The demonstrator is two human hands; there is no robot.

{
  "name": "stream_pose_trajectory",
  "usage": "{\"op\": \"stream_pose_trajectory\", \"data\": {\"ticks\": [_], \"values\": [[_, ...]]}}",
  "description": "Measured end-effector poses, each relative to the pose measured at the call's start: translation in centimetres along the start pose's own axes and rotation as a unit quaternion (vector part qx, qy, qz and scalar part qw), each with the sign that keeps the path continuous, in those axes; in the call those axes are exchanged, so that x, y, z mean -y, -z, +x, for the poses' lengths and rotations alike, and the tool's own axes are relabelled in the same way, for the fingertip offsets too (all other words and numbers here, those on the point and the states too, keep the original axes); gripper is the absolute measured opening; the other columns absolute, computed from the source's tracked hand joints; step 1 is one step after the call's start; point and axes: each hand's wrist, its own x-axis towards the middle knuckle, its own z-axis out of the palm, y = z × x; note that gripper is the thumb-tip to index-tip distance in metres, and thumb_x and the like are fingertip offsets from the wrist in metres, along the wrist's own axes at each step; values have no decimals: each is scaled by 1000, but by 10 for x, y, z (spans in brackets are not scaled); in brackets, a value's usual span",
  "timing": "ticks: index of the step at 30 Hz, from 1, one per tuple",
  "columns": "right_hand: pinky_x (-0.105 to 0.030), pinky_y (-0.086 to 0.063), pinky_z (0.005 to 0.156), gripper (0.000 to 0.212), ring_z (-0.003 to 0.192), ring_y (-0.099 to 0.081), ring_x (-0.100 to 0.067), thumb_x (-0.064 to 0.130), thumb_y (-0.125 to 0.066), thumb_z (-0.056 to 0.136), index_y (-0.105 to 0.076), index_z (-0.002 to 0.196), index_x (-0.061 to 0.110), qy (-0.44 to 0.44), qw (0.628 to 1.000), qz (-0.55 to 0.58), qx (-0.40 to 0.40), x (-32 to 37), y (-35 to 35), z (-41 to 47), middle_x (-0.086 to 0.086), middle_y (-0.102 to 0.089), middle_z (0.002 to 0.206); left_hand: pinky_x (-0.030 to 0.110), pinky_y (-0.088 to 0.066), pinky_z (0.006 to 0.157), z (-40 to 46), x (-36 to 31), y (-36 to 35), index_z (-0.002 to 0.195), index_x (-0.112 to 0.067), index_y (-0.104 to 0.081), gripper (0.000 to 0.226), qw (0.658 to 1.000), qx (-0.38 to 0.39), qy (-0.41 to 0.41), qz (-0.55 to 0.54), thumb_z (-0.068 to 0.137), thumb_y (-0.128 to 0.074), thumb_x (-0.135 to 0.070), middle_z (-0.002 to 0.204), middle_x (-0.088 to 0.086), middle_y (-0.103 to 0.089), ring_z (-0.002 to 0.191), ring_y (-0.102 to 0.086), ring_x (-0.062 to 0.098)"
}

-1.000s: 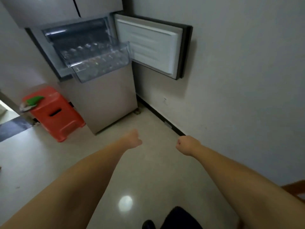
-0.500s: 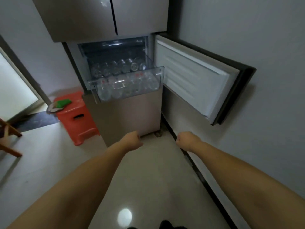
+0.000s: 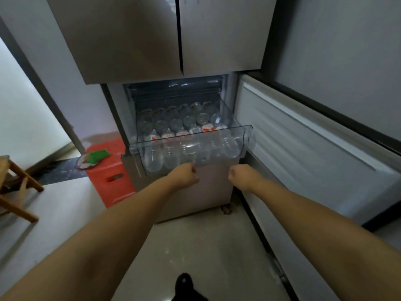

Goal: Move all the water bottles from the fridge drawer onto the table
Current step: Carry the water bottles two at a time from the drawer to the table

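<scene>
A clear plastic fridge drawer [image 3: 246, 135] is pulled out of the fridge [image 3: 134, 40], straight ahead of me. Several clear water bottles [image 3: 188, 146] with red-and-white labels lie side by side in it, in two rows. My left hand [image 3: 184, 175] hangs just below the drawer's front edge, fingers curled, holding nothing. My right hand [image 3: 240, 177] is level with it, a little to the right and below the drawer's right corner, also curled and empty. Neither hand touches the drawer or a bottle.
The fridge's lower door [image 3: 303, 148] stands open to my right, along the wall. A red plastic stool [image 3: 108, 170] with a green item on it stands left of the fridge. A wooden chair [image 3: 15, 187] is at the far left. My foot [image 3: 184, 285] shows below.
I have moved closer to the fridge, so the drawer now looks larger and centred. Both hands have come up to just below the drawer's front, still curled and empty.
</scene>
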Motion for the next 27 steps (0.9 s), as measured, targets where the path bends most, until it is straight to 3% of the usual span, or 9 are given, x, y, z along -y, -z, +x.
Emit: {"op": "stream_pose_trajectory", "data": {"ticks": [3,6,10,13,16,20,23,25,27], "values": [[-28,-34,55,32,69,-52,-24,23,-42,95,-47,65,12,-9,999,4,-44,11,26,35,-8,-55,72,27,-47,76,37,-13,35,107,-6,-64,25,999,-5,-33,-5,86,-59,-19,110,16,-67,98,-63,28],[-32,-42,70,26,89,-61,-33,24,-46,93,-63,83,8,-16,990,29,-141,28,61,74,-19,-67,97,25,-49,54,81,-26,80,105,-8,-63,22,997,-15,-52,-53,87,-55,-18,89,14,-67,72,-63,25],[-33,-39,65,25,85,-61,-36,22,-45,94,-57,75,11,6,975,43,-216,44,81,115,-22,-67,91,33,-55,66,129,-26,106,110,-9,-59,23,995,7,-54,-81,91,-54,-21,91,10,-62,76,-61,23],[-31,-34,62,22,81,-59,-35,21,-45,95,-51,74,13,12,974,53,-221,44,91,139,-23,-65,90,36,-55,75,155,-20,104,111,-8,-57,22,994,41,-41,-88,92,-54,-20,95,10,-59,84,-61,25],[-29,-38,68,25,89,-61,-34,19,-44,95,-64,93,4,-11,976,92,-196,37,96,178,-22,-67,100,32,-53,69,188,-16,96,104,-9,-56,15,987,70,0,-143,93,-53,-18,93,10,-59,80,-58,22],[-28,-39,76,22,103,-58,-33,21,-46,96,-59,106,5,-46,981,138,-126,25,98,231,-21,-62,115,29,-50,62,227,-17,86,95,-7,-58,12,962,88,68,-250,93,-55,-19,78,5,-59,67,-55,16],[-30,-43,80,34,103,-58,-31,24,-51,94,-55,120,2,-56,984,146,-89,16,97,266,-19,-60,121,37,-52,74,257,-26,78,95,-3,-62,18,963,42,95,-249,94,-52,-19,84,13,-61,72,-55,23],[-29,-44,77,34,101,-59,-31,21,-50,94,-54,122,1,-38,985,149,-79,13,102,297,-18,-60,121,35,-47,70,287,-36,80,102,0,-62,27,980,-32,91,-174,93,-50,-22,93,16,-61,81,-59,27],[-31,-46,78,31,103,-59,-33,18,-45,96,-54,120,-1,-26,986,145,-81,14,104,322,-20,-59,119,32,-44,65,309,-46,85,96,1,-61,24,983,-99,69,-142,93,-47,-19,92,17,-60,83,-60,31]]}}
